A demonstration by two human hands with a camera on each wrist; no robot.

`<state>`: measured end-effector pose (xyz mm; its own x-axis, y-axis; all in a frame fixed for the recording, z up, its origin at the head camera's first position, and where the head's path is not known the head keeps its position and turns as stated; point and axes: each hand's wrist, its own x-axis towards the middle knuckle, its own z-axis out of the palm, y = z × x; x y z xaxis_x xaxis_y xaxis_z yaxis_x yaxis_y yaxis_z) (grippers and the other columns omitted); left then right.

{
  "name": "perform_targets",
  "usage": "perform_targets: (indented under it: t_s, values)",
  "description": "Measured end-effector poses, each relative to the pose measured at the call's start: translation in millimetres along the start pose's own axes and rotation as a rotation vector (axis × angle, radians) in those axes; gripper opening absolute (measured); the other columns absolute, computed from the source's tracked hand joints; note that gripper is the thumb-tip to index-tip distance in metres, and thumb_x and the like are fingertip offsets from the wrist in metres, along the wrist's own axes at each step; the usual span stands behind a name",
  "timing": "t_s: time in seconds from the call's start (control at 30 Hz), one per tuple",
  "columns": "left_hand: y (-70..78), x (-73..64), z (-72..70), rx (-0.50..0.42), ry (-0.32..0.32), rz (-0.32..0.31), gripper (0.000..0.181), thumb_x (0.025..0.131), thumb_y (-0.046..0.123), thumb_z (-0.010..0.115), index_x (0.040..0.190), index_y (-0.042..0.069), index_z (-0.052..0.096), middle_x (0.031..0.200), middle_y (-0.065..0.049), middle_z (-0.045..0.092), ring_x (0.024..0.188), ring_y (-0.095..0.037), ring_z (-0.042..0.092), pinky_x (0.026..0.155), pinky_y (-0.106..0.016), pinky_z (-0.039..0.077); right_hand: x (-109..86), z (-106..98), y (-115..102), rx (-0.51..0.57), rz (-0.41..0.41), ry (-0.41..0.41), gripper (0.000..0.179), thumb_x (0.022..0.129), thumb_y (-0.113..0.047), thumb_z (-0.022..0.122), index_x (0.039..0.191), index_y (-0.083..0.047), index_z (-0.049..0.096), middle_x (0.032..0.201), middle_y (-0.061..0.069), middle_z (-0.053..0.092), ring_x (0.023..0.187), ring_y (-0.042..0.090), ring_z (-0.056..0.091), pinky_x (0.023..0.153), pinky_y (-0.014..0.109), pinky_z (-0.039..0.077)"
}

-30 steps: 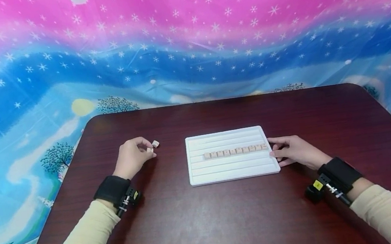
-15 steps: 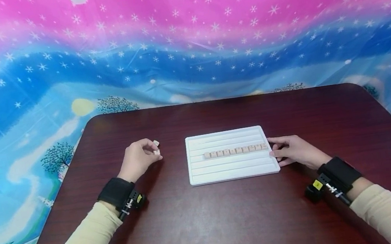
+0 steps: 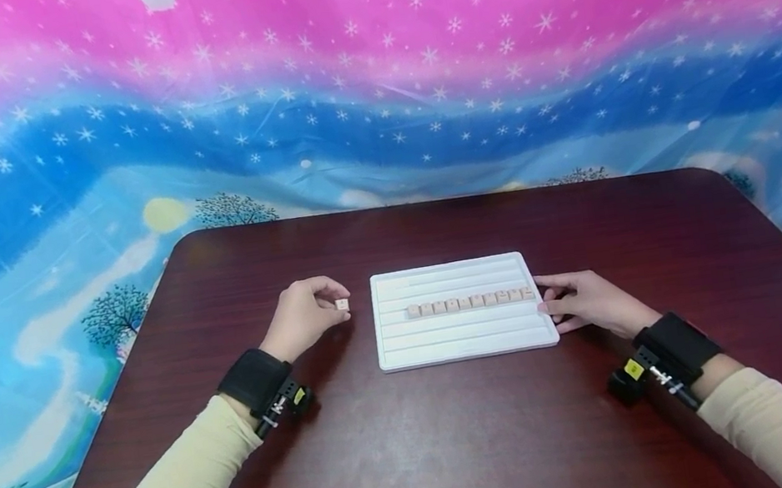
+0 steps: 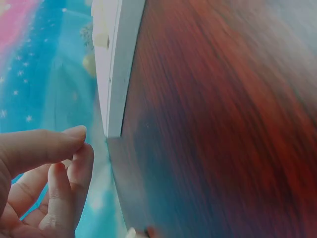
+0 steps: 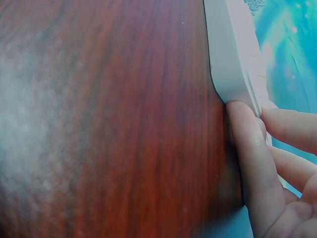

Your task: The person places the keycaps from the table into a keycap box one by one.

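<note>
In the head view my left hand point(image 3: 302, 320) pinches a small beige lettered tile point(image 3: 342, 305) between thumb and fingertips, just left of the white grooved board point(image 3: 394, 345). A row of similar tiles point(image 3: 471, 302) runs along a middle groove of that board, reaching its right edge. My right hand point(image 3: 589, 300) grips the board's right side. From the right wrist, one finger point(image 5: 247, 134) presses the board's side wall point(image 5: 228, 64) while another lies at its top rim. In the left wrist view the fingers point(image 4: 42, 146) hide the pinched tile.
The dark red-brown wooden table point(image 3: 422, 450) carries the board near its middle. Behind the table hangs a pink and blue printed cloth point(image 3: 371, 112). A small pale piece point(image 4: 131, 233) shows at the bottom of the left wrist view.
My left hand has moved right toward the board with the pinched tile. The loose tile seen beside it earlier is now hidden behind the hand. The right hand and board stay put.
</note>
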<state>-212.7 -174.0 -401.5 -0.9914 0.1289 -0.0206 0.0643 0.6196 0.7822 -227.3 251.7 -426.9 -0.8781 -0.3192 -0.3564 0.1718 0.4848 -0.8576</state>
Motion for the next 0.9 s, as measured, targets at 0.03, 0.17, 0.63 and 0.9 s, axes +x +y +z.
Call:
perform_targets:
  t_s: [0.03,0.17,0.63,0.9]
  values:
    - [1.5,0.8,1.8,0.0,-0.004,0.002,0.021,0.088,0.002,0.077,0.109,0.001,0.074,0.097,-0.008,0.073,0.081,-0.021,0.066,0.072,-0.035,0.054,0.1,0,0,-0.001,0.001,0.0,0.066,0.101,-0.004,0.064,0.156,0.007,0.03,0.113,0.022,0.054,0.091,0.022,0.07,0.076,0.036,0.06]
    - [7.5,4.6,9.2,-0.004,-0.011,0.011,0.019,0.087,0.001,0.078,0.106,0.002,0.075,0.097,-0.008,0.072,0.081,-0.022,0.065,0.071,-0.034,0.053,0.5,1,1,-0.003,0.003,0.0,0.066,0.101,-0.004,0.064,0.156,0.007,0.03,0.114,0.021,0.054,0.091,0.021,0.07,0.076,0.036,0.06]
    - [23.3,14.7,30.7,0.018,-0.067,0.054,0.014,0.085,0.005,0.083,0.097,0.006,0.076,0.087,-0.004,0.07,0.079,-0.021,0.061,0.095,-0.044,0.047,0.2,0,2,-0.009,0.007,0.0,0.065,0.101,-0.004,0.063,0.156,0.007,0.03,0.114,0.022,0.054,0.09,0.022,0.07,0.076,0.036,0.06]
    - [30.4,20.8,42.0,0.037,-0.099,0.048,0.016,0.084,0.004,0.083,0.1,0.006,0.08,0.096,-0.004,0.072,0.083,-0.021,0.061,0.07,-0.03,0.051,-0.1,0,-1,-0.012,0.007,0.002,0.066,0.101,-0.004,0.063,0.156,0.007,0.029,0.114,0.022,0.054,0.09,0.022,0.07,0.076,0.036,0.06]
